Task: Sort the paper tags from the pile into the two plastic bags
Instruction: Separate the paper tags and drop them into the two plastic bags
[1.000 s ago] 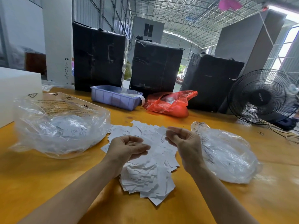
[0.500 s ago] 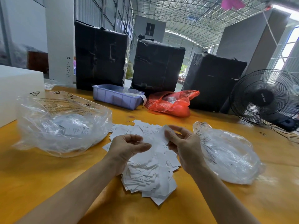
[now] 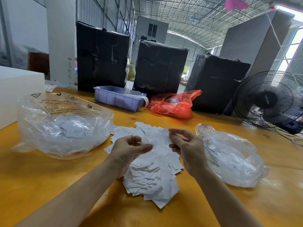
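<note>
A pile of white paper tags (image 3: 150,182) lies on the yellow table (image 3: 41,185) in front of me. My left hand (image 3: 129,149) hovers over the pile with fingers curled, pinching tags between thumb and fingers. My right hand (image 3: 188,148) pinches a single white tag (image 3: 164,136) raised above the pile. A large clear plastic bag (image 3: 64,126) holding tags sits to the left. A smaller clear plastic bag (image 3: 229,158) with a few tags lies to the right.
A lilac plastic bin (image 3: 119,97) and a red plastic bag (image 3: 173,104) sit behind the pile. Three black-wrapped boxes (image 3: 160,66) line the table's far edge. A black fan (image 3: 268,99) stands at the right, a white block (image 3: 18,92) at the left.
My right hand has lifted a tag off the pile and spread its fingers while pinching it. My left hand has stayed over the pile.
</note>
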Demonstrator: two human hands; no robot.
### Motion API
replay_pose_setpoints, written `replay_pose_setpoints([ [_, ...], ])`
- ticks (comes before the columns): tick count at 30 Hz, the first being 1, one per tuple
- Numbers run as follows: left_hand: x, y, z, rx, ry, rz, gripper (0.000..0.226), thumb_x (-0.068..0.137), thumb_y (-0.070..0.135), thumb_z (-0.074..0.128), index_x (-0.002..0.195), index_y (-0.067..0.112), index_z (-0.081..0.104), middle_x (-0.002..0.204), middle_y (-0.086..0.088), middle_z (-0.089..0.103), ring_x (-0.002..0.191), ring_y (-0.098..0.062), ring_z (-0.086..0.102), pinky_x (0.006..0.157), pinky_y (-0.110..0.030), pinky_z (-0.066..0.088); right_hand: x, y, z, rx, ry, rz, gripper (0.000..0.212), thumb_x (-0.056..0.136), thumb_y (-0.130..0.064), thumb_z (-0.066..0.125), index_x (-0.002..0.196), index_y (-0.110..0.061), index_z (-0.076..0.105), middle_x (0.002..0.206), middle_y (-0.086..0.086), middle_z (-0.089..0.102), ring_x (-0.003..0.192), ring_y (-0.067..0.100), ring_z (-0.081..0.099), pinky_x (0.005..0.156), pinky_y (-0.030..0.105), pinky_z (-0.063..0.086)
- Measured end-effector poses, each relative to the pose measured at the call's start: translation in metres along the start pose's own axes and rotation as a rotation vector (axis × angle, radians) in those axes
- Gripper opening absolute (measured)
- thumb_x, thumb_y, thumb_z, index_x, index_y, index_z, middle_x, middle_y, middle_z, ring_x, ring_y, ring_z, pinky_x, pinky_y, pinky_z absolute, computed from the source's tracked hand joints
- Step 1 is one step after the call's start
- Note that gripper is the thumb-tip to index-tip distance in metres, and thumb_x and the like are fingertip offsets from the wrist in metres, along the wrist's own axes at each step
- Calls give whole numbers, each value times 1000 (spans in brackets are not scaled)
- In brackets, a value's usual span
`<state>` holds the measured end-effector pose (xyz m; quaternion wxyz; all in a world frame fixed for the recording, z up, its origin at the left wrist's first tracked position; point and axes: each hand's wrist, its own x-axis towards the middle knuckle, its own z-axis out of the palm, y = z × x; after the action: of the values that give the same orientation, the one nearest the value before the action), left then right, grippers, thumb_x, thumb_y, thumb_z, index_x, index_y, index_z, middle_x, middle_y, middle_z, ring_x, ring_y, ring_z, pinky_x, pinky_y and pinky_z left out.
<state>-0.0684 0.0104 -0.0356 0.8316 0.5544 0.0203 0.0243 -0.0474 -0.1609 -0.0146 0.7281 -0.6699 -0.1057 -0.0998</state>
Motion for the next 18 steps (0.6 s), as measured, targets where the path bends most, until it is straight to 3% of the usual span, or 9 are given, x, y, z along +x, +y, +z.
replay_pose_setpoints([
  [1,0,0,0,6,5,-4,49,41,6,78,85,6,57,64,-5,61,61,-17,54,64,-25,45,1,0,0,-8,-6,11,9,85,-5,65,91,-7,71,65,1,67,51,9,58,52,19,50],
  [3,0,-2,0,9,22,-16,49,45,9,78,90,6,59,74,-9,64,62,-16,59,58,-22,49,2,0,0,-19,-49,42,24,80,-12,70,101,0,69,76,4,69,62,9,63,59,20,52],
  [5,0,-2,0,-21,37,-29,49,49,10,76,95,7,59,83,-14,68,63,-17,64,52,-20,51,2,0,0,-9,-117,60,49,66,-18,76,110,-1,64,99,9,70,87,14,68,74,23,54],
  [7,0,-2,0,-71,45,-42,51,52,9,75,99,8,56,91,-19,69,70,-21,67,50,-21,51,1,0,1,-48,-123,31,55,61,-15,79,113,-4,63,106,9,68,97,17,67,81,25,54],
  [11,1,0,-2,-199,28,-76,44,70,-12,68,105,8,49,97,-25,65,77,-28,67,54,-24,57,-1,1,2,-135,-3,-60,13,81,-15,70,93,-10,70,85,2,72,75,11,67,63,19,54],
  [14,1,1,-2,-205,5,-95,44,74,-21,60,105,7,47,91,-23,64,73,-28,66,57,-26,58,1,1,0,-166,44,-39,10,85,-19,68,92,-12,71,87,0,71,78,6,64,61,14,49],
  [16,1,1,-1,-168,-23,-90,45,73,-24,58,107,5,50,86,-21,63,70,-25,65,56,-25,57,1,1,-1,-160,39,-7,7,85,-13,67,90,-10,72,76,-5,71,68,2,63,57,12,46],
  [18,1,2,-1,-137,-61,-90,43,73,-27,51,106,1,56,84,-20,62,68,-23,62,55,-23,55,0,2,-1,-101,11,52,11,86,-5,65,96,-7,69,74,-1,71,64,7,62,60,18,49],
])
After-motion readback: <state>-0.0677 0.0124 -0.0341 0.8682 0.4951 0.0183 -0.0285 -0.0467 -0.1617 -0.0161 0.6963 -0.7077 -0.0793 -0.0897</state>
